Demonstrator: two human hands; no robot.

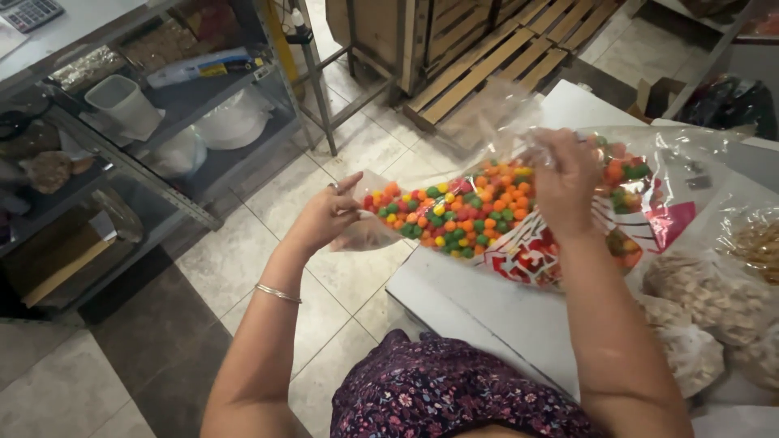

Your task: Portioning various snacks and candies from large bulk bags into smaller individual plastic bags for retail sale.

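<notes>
In the head view, both bare forearms reach forward from the near edge, raised above the tiled floor and the near-left corner of a white table (487,312). The left hand (329,215) is bent up at the wrist, a thin silver bangle (277,293) round the forearm; its fingers are pinched together on the left end of a clear plastic bag full of small round candies in red, orange, yellow and green (454,215), with the forefinger sticking up straight. The right hand (565,182) is lifted higher, back of the hand toward the camera, fingers curled closed round the gathered, crumpled top of the same bag. The bag hangs between the two hands, its bulk sagging to the right over the table's near-left corner. Behind it, to the right, lies a larger clear bag with red printing and more coloured candies (641,211). On the table at the near right sit clear bags of pale nuts (698,300). Far left stands a grey metal shelf rack (170,105) holding a white plastic tub (123,104).
</notes>
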